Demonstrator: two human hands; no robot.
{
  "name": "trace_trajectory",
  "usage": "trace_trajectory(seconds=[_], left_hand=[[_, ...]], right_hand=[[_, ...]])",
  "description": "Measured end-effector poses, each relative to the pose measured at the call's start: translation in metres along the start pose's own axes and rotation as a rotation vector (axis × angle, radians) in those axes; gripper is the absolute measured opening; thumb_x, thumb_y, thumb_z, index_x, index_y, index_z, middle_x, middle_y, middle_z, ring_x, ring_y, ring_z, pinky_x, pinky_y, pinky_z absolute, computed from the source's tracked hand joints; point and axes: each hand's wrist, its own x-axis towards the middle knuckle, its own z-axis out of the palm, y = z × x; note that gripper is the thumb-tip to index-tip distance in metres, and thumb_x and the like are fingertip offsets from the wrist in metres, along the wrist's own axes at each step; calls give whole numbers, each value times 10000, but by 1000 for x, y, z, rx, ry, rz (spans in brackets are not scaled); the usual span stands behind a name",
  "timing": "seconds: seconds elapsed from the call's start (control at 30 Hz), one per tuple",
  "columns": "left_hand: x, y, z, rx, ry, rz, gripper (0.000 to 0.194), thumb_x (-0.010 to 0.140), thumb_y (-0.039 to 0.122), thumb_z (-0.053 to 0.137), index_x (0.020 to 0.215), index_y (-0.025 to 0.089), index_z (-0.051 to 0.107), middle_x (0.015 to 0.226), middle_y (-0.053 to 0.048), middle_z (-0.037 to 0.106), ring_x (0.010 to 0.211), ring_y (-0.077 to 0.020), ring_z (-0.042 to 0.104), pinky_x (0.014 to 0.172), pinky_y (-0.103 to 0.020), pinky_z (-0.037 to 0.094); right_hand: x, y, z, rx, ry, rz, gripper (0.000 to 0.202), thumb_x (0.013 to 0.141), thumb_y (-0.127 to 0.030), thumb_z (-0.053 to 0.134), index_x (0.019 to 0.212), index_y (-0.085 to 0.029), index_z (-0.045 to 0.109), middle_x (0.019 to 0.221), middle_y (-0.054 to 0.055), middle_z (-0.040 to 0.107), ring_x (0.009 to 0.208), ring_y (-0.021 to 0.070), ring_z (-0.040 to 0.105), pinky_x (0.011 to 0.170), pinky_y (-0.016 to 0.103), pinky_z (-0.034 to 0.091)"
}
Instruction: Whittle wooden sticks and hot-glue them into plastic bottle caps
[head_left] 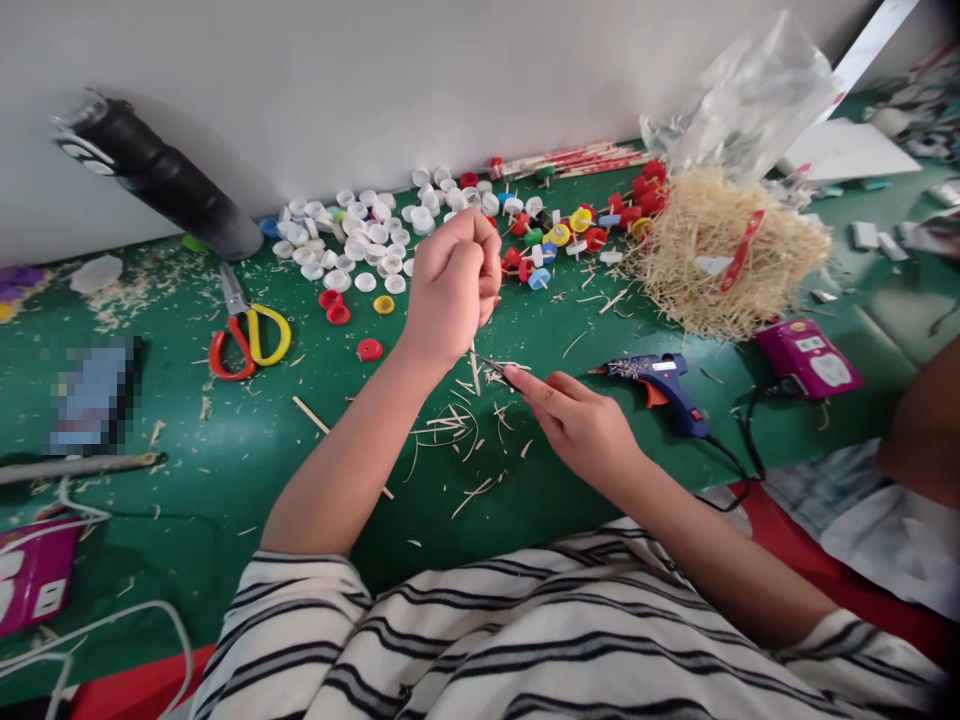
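Observation:
My left hand (455, 285) is closed in a fist above the middle of the green table. A thin wooden stick (475, 370) comes out below it, and a bit of red shows at its right edge; the rest is hidden by the fingers. My right hand (581, 420) grips a slim dark knife (491, 364), its index finger stretched along it. The knife's tip points up and left, close to the stick; whether they touch I cannot tell. Pale wood shavings (450, 425) lie below the hands, and a loose stick (311, 415) is partly behind my left forearm.
White bottle caps (367, 240) and coloured caps with short sticks (559, 235) lie at the back. Scissors (251, 340), a black bottle (172, 180) and a phone (94, 395) stand left. A glue gun (660, 385), wood-shaving heap (727, 260) and purple power strip (810, 360) are right, near another person's arm (922, 430).

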Motion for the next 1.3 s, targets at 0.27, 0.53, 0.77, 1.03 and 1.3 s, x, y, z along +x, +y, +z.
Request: trace_trajectory(seconds=[0.27,0.53,0.77,1.03,1.3], left_hand=[[-1,2,1,-11,-26,-27,268,844,268,673,701,232,448,544,79,264,491,-63,80,467,-256,83],[-2,4,1,17,-13,-2,247,836,237,644,665,225,466,535,75,261,483,-63,92,452,-245,91],[-7,5,7,9,-30,5,236,835,200,631,664,226,470,541,74,266,479,-65,89,445,-250,90],[-6,11,5,-40,-65,-103,245,841,213,632,677,220,450,554,92,216,467,-49,70,442,-229,86],[-5,10,4,-37,-64,-109,264,863,217,638,702,220,427,560,84,243,470,-45,76,459,-238,86]], right_hand=[[-6,2,1,120,-30,15,475,1126,-273,411,1531,-291,658,859,8,587,671,84,524,634,189,466],[-11,2,3,183,-31,28,480,1131,-301,404,1547,-274,642,853,9,579,673,97,522,647,197,492],[-23,-3,2,210,-24,58,476,1130,-295,397,1524,-264,663,847,12,604,667,101,544,644,204,505],[3,-18,-19,1,-130,56,503,1117,-285,407,1564,-374,620,818,12,587,598,99,475,554,206,373],[7,-21,-14,30,-133,89,522,1117,-275,384,1584,-375,596,835,17,589,609,98,485,562,197,379]])
